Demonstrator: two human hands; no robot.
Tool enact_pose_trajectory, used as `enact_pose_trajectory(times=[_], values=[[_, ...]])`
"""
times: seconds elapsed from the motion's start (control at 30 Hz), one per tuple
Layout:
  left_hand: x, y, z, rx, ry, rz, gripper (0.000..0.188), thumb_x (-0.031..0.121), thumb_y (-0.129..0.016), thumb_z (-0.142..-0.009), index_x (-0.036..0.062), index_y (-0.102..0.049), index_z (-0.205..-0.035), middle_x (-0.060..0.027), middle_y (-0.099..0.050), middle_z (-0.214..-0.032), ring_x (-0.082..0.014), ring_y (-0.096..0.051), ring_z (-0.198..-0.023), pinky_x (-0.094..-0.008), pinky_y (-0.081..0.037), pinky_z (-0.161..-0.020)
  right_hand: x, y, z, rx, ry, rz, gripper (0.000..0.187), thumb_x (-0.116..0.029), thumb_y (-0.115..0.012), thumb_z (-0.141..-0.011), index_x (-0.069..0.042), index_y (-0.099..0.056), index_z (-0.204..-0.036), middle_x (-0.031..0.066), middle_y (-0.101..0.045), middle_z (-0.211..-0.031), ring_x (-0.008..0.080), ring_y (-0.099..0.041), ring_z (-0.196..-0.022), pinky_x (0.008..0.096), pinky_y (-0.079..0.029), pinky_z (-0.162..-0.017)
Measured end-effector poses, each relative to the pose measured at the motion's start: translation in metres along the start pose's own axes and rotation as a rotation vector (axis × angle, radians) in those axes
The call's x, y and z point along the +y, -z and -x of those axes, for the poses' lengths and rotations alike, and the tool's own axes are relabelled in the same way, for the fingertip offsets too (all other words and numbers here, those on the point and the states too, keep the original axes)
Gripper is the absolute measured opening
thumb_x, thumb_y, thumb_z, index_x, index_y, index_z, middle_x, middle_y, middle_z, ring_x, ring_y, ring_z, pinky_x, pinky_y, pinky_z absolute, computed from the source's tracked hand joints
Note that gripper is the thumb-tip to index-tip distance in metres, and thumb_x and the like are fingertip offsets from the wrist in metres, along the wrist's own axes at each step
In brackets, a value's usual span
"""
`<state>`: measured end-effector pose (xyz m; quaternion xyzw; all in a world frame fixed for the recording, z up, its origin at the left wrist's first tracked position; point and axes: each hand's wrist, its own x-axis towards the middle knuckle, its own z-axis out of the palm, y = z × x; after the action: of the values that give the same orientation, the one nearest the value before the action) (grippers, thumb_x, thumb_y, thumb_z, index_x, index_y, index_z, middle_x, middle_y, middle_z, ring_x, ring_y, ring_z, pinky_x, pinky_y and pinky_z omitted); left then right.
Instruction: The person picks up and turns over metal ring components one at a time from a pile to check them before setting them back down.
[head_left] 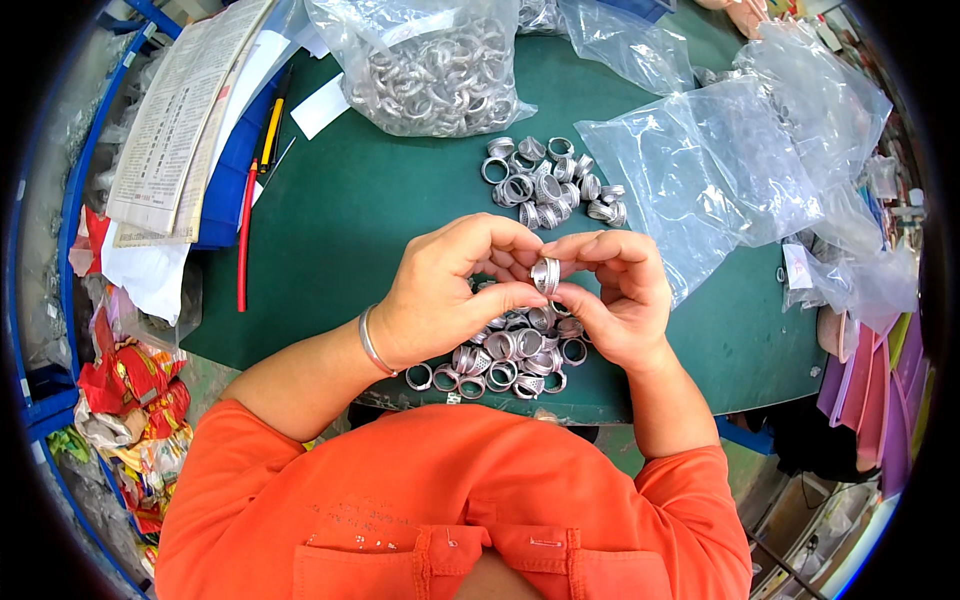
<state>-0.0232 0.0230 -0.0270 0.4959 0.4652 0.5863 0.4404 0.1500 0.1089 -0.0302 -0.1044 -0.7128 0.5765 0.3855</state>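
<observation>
Between my two hands, above the green table point(330, 240), is a silver-grey metal ring point(545, 275). My left hand point(450, 280) pinches it from the left with thumb and fingertips. From the other side, my right hand point(622, 295) grips it the same way, its thumb at the lower edge. Under my hands, near the table's front edge, lies a pile of similar rings point(515, 350), partly covered by my fingers. Farther back, just beyond my fingertips, sits another heap of rings point(548, 185).
A clear bag full of rings point(440, 75) stands at the back. Flat plastic bags point(700, 170) spread over the right side. To the left are a red pencil point(246, 240), a yellow-black pen point(271, 135) and printed paper point(175, 130) on a blue bin point(222, 200).
</observation>
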Motion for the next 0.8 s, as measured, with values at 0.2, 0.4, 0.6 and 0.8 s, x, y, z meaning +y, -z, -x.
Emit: enact_pose_trajectory(times=[0.2, 0.4, 0.6, 0.8], values=[[0.001, 0.001, -0.001, -0.024, -0.052, -0.032, 0.035, -0.004, -0.073, -0.072, -0.0005, -0.057, -0.103, -0.0082, -0.063, -0.093, -0.0129, -0.065, -0.080, -0.0257, -0.054, -0.071, 0.000, -0.001, 0.000, 0.014, 0.063, 0.135, 0.039, 0.011, -0.067, -0.075, 0.002, -0.046, -0.107, 0.0180, -0.062, -0.104, 0.0230, -0.063, -0.096, 0.0321, -0.053, -0.080], [0.011, 0.004, -0.008, -0.068, -0.205, -0.329, 0.029, -0.001, -0.072, -0.071, 0.0030, -0.060, -0.098, -0.0080, -0.063, -0.091, -0.0186, -0.064, -0.081, -0.0281, -0.052, -0.071, -0.013, 0.006, -0.007, -0.012, -0.060, 0.276, 0.030, 0.008, -0.068, -0.073, 0.000, -0.056, -0.099, 0.0138, -0.063, -0.105, 0.0210, -0.064, -0.091, 0.0296, -0.053, -0.074], [0.003, 0.016, -0.012, -0.185, -0.253, -0.703, 0.019, 0.003, -0.070, -0.072, 0.0030, -0.063, -0.090, -0.0106, -0.062, -0.089, -0.0267, -0.060, -0.081, -0.0338, -0.048, -0.075, -0.023, 0.046, -0.018, 0.258, -0.255, 0.862, 0.012, 0.003, -0.065, -0.075, 0.000, -0.063, -0.086, 0.0111, -0.060, -0.087, 0.0240, -0.060, -0.078, 0.0318, -0.048, -0.063], [0.003, 0.014, -0.011, -0.343, -0.180, -0.718, 0.013, 0.007, -0.069, -0.075, 0.0019, -0.062, -0.085, -0.0103, -0.061, -0.085, -0.0273, -0.059, -0.079, -0.0351, -0.047, -0.073, -0.004, 0.035, -0.017, 0.118, -0.140, 1.115, 0.013, -0.004, -0.069, -0.074, -0.001, -0.063, -0.085, 0.0120, -0.057, -0.084, 0.0308, -0.057, -0.081, 0.0377, -0.047, -0.068]])
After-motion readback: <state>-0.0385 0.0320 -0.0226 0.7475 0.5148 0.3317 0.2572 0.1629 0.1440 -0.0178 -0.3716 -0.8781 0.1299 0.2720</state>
